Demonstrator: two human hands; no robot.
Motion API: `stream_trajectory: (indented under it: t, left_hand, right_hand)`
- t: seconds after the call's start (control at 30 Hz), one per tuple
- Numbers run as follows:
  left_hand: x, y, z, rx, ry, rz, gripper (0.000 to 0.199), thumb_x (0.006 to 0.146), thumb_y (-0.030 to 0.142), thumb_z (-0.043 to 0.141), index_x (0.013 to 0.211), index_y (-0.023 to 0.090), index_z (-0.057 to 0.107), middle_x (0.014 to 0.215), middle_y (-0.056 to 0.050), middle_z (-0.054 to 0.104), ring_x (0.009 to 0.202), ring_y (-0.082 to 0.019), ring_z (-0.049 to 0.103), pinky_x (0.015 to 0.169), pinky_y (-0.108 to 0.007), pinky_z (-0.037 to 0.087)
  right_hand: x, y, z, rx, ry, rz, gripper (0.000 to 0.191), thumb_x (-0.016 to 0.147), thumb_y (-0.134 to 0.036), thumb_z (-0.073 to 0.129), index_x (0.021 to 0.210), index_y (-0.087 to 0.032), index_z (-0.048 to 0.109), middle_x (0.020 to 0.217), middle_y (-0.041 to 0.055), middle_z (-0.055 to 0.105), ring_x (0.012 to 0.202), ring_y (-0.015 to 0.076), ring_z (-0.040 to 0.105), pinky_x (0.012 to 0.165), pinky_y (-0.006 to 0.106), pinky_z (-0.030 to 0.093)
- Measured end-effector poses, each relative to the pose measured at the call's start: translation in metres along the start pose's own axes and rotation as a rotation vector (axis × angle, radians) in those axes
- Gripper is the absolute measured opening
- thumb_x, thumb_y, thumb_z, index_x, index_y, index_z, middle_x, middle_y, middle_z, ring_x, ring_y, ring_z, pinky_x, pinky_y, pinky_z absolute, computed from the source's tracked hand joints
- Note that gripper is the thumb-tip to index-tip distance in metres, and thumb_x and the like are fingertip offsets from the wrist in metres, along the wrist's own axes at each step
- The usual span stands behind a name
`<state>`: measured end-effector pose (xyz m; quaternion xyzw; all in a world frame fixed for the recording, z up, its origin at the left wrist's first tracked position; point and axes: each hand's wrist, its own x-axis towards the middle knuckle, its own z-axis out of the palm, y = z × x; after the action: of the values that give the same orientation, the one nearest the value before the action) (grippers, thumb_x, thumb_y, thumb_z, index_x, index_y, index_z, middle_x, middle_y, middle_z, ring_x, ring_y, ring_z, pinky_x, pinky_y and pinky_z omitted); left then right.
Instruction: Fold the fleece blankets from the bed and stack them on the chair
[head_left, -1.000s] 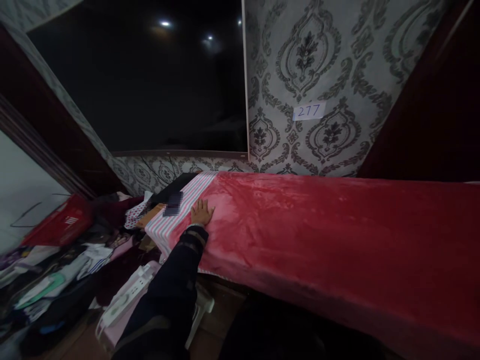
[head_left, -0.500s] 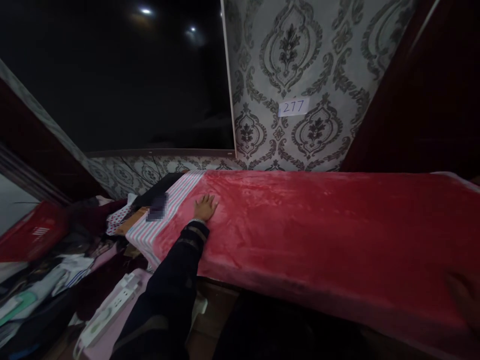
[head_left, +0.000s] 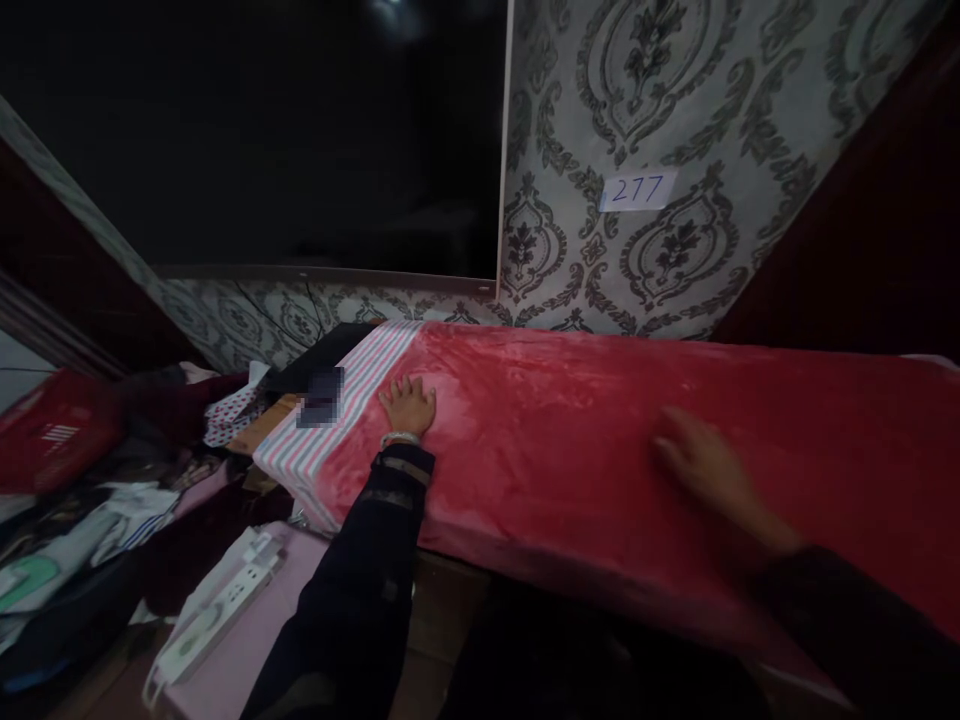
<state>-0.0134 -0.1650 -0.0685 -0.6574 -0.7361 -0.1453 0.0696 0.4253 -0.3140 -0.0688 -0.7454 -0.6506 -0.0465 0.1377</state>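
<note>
A red plush cloth (head_left: 540, 450) covers the long surface before me and hangs over its front edge. Flat on its left part lies my left hand (head_left: 410, 406), fingers spread, close to a striped cloth (head_left: 375, 352) in pink, grey and white that shows along the left end. My right hand (head_left: 701, 460) is over the middle right of the red cloth, smeared by motion; whether it touches the cloth is unclear. Its fingers are too blurred to read. A dark, pixelated object (head_left: 321, 398) rests on the striped cloth.
Left of the covered surface are a pink surface with a white power strip (head_left: 225, 615), heaped clothes (head_left: 112, 540) and a red bag (head_left: 56, 430). On the wall behind hang a large dark television (head_left: 262, 140) and a paper label reading 277 (head_left: 637, 190).
My right hand has swung in from the far right edge to over the red cloth. My left hand stays flat at about the same spot. The view has tilted slightly.
</note>
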Motion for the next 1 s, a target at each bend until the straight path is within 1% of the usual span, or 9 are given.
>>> stream_trajectory:
  t: [0.1, 0.17, 0.2, 0.27, 0.37, 0.47, 0.6, 0.87, 1.0]
  left_hand:
    - [0.001, -0.002, 0.001, -0.028, 0.004, 0.0, 0.055, 0.101, 0.043, 0.038, 0.149, 0.019, 0.052, 0.161, -0.015, 0.043, 0.149, -0.04, 0.033, 0.118, -0.068, 0.024]
    - [0.002, -0.003, 0.002, -0.035, 0.004, -0.002, 0.055, 0.101, 0.043, 0.039, 0.148, 0.019, 0.053, 0.161, -0.015, 0.042, 0.15, -0.04, 0.033, 0.118, -0.068, 0.024]
    - [0.002, -0.003, 0.002, -0.034, 0.006, -0.002, 0.055, 0.101, 0.042, 0.039, 0.148, 0.019, 0.053, 0.161, -0.015, 0.042, 0.15, -0.04, 0.033, 0.118, -0.068, 0.023]
    - [0.003, -0.004, 0.004, -0.025, 0.017, 0.003, 0.055, 0.1, 0.042, 0.039, 0.148, 0.018, 0.053, 0.16, -0.016, 0.043, 0.149, -0.041, 0.034, 0.118, -0.068, 0.024]
    - [0.004, -0.005, 0.006, -0.013, 0.032, 0.014, 0.055, 0.1, 0.042, 0.038, 0.147, 0.017, 0.053, 0.159, -0.017, 0.045, 0.148, -0.041, 0.035, 0.117, -0.069, 0.025]
    - [0.006, -0.006, 0.007, -0.006, 0.032, 0.022, 0.056, 0.1, 0.041, 0.039, 0.147, 0.017, 0.053, 0.159, -0.017, 0.045, 0.148, -0.041, 0.034, 0.116, -0.069, 0.025]
    - [0.008, -0.007, 0.007, -0.009, 0.021, 0.034, 0.056, 0.099, 0.042, 0.039, 0.148, 0.017, 0.053, 0.158, -0.017, 0.046, 0.147, -0.041, 0.035, 0.116, -0.068, 0.026]
    - [0.011, -0.006, 0.006, -0.011, 0.016, 0.029, 0.056, 0.099, 0.041, 0.037, 0.147, 0.019, 0.053, 0.159, -0.017, 0.045, 0.147, -0.041, 0.035, 0.115, -0.069, 0.025]
    - [0.011, -0.003, 0.002, -0.006, 0.023, 0.022, 0.055, 0.099, 0.04, 0.036, 0.146, 0.018, 0.053, 0.157, -0.018, 0.047, 0.147, -0.04, 0.035, 0.115, -0.069, 0.026]
  right_hand:
    - [0.037, -0.115, 0.013, 0.18, -0.148, -0.255, 0.069, 0.1, -0.043, 0.033, 0.158, -0.006, 0.038, 0.16, 0.0173, 0.04, 0.15, 0.0331, 0.035, 0.125, 0.048, 0.028]
    - [0.056, -0.189, 0.02, 0.203, -0.175, -0.351, 0.064, 0.101, -0.039, 0.039, 0.159, -0.009, 0.037, 0.165, 0.0123, 0.033, 0.153, 0.0267, 0.028, 0.126, 0.041, 0.024]
    - [0.063, -0.221, 0.024, 0.209, -0.188, -0.366, 0.063, 0.102, -0.039, 0.04, 0.16, -0.013, 0.036, 0.166, 0.011, 0.031, 0.154, 0.0266, 0.026, 0.126, 0.044, 0.022]
    - [0.072, -0.266, 0.033, 0.215, -0.241, -0.401, 0.06, 0.105, -0.039, 0.037, 0.162, -0.019, 0.032, 0.169, 0.0089, 0.025, 0.156, 0.0267, 0.02, 0.125, 0.051, 0.02]
    - [0.075, -0.295, 0.05, 0.184, -0.278, -0.498, 0.058, 0.107, -0.042, 0.036, 0.161, -0.024, 0.033, 0.169, 0.0074, 0.023, 0.156, 0.0263, 0.019, 0.125, 0.055, 0.018]
    - [0.074, -0.291, 0.061, 0.162, -0.244, -0.527, 0.06, 0.107, -0.047, 0.036, 0.162, -0.024, 0.032, 0.169, 0.0064, 0.025, 0.156, 0.0266, 0.019, 0.125, 0.054, 0.017]
    - [0.072, -0.253, 0.058, 0.116, -0.209, -0.433, 0.059, 0.107, -0.051, 0.035, 0.16, -0.025, 0.037, 0.166, 0.0059, 0.031, 0.154, 0.0281, 0.026, 0.124, 0.052, 0.021]
    - [0.05, -0.104, 0.041, -0.081, -0.17, -0.187, 0.058, 0.106, -0.047, 0.032, 0.16, -0.024, 0.038, 0.166, 0.0093, 0.031, 0.154, 0.0301, 0.026, 0.121, 0.057, 0.025]
    - [0.039, -0.054, 0.033, -0.106, -0.183, -0.12, 0.059, 0.106, -0.049, 0.03, 0.159, -0.026, 0.039, 0.167, 0.0091, 0.028, 0.155, 0.0305, 0.023, 0.121, 0.059, 0.026]
